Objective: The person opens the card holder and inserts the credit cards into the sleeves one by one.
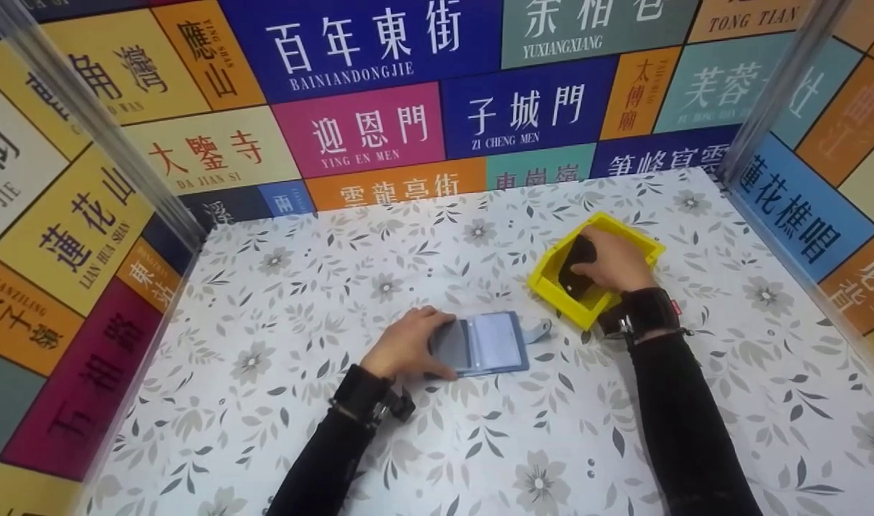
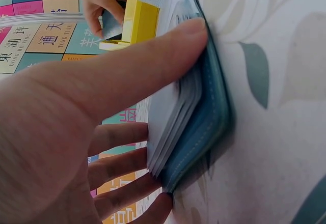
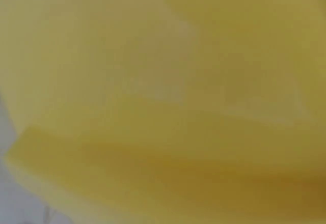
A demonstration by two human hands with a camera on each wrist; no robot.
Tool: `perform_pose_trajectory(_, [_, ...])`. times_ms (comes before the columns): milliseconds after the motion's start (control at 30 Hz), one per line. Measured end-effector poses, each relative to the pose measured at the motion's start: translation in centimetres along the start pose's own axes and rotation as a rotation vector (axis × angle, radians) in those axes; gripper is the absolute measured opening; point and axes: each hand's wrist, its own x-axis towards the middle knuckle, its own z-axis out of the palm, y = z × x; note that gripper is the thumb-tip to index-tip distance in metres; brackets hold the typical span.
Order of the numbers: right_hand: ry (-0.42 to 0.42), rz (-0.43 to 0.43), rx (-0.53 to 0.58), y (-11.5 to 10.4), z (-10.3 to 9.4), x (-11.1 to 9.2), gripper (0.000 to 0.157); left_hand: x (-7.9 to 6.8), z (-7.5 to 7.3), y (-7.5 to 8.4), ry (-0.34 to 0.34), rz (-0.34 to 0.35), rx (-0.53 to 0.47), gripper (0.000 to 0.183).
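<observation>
A blue card holder [image 1: 520, 342] lies spread on the table, its clear plastic sleeves [image 1: 495, 341] facing up and its snap strap [image 1: 537, 331] sticking out to the right. My left hand [image 1: 409, 342] holds its left side, thumb along the near edge and fingers at the far edge. In the left wrist view the thumb lies across the stacked sleeves [image 2: 175, 112]. Inside a yellow bin [image 1: 562, 299], my right hand [image 1: 618, 259] pinches a dark flat card [image 1: 578, 266]. Only the blurred yellow wall of the bin [image 3: 153, 81] shows in the right wrist view.
The table [image 1: 322, 287] has a white cover printed with leaves and flowers. Panels with colourful name tiles [image 1: 365, 129] stand along the back and both sides, joined by clear corner posts [image 1: 781, 93]. The bin stands to the right of the card holder.
</observation>
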Motion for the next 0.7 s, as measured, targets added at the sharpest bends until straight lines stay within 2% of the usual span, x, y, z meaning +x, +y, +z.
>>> perform_pose_trajectory(133, [0.024,-0.013,0.008,0.0,-0.4,0.1,0.045,0.0,0.0,-0.1,0.006,0.015,0.000,0.101])
perform_pose_trajectory(267, [0.087,-0.014,-0.011,0.1,-0.6,0.2,0.031,0.1,0.0,-0.1,0.011,0.021,0.009,0.101])
perform_pose_trajectory(500, [0.167,-0.009,-0.001,0.2,-1.3,0.4,0.036,0.0,0.1,-0.2,0.003,0.008,0.015,0.102])
perform_pose_trajectory(700, [0.292,-0.036,-0.019,0.5,-2.0,0.1,0.038,0.1,0.1,-0.2,0.002,0.011,0.021,0.102])
